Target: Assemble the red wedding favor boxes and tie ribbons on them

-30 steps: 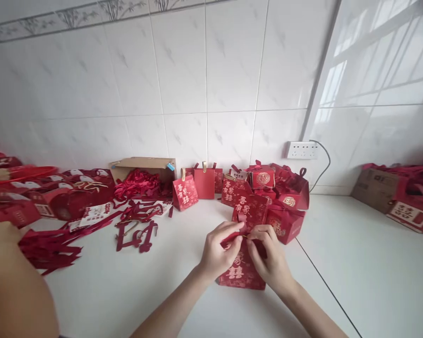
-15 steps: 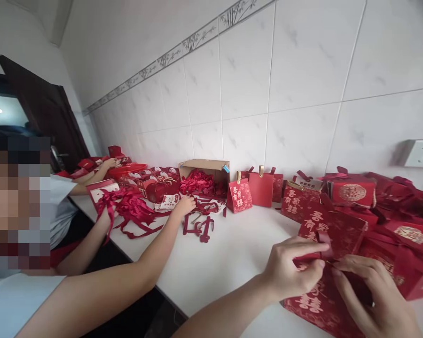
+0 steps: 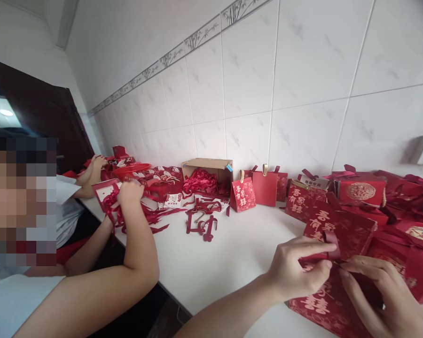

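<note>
At the lower right, a red gift box (image 3: 315, 305) with pale printed characters lies on the table under my hands. My left hand (image 3: 298, 270) is closed, thumb and forefinger pinching a dark red ribbon (image 3: 332, 245) that forms a small loop over the box. Close beside it, my right hand (image 3: 384, 291) is closed too, its fingertips pinched at the ribbon's lower end, where a thin golden bit shows. The fingers hide most of that spot. Another red gift box (image 3: 352, 234) with similar characters stands just behind my hands.
Finished-looking red boxes (image 3: 361, 192) pile up at right. Small gift bags (image 3: 243, 195) stand by the wall. A cardboard box (image 3: 207, 163) holds red ribbons; cut-out tags (image 3: 200, 227) lie before it. At left, a co-worker's hand (image 3: 130, 192) works over a ribboned box.
The co-worker's hand has moved left from the tags to the ribboned box. My two hands keep their pinch at the ribbon; the view has shifted slightly.
</note>
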`<control>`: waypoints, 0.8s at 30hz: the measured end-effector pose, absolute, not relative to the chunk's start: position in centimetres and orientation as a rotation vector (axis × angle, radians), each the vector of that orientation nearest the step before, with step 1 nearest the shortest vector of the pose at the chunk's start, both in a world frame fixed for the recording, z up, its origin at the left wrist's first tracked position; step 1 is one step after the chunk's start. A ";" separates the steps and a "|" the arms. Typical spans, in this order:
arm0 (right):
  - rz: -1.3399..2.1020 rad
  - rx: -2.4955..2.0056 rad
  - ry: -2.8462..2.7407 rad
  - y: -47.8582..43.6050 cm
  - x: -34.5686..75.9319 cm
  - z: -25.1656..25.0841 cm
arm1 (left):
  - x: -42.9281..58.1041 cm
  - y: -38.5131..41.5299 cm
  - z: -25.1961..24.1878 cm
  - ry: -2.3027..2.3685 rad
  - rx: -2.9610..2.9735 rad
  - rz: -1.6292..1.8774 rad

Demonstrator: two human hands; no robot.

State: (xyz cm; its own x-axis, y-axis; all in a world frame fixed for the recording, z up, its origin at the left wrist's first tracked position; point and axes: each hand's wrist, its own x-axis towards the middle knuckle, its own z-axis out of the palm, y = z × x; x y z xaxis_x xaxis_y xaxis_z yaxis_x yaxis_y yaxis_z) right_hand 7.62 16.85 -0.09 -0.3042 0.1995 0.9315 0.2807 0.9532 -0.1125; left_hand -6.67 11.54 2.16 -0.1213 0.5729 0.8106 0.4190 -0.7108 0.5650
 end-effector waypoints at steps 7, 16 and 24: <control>-0.016 -0.360 -1.889 15.9 7.3 0.8 | -7.0 11.1 2.8 1.136 2.050 1.870; 0.135 -0.429 -1.848 15.8 6.4 1.3 | -8.3 12.1 2.6 1.230 2.168 1.803; 0.138 -0.394 -1.851 15.5 6.5 1.5 | -8.2 11.9 2.6 1.277 2.195 1.809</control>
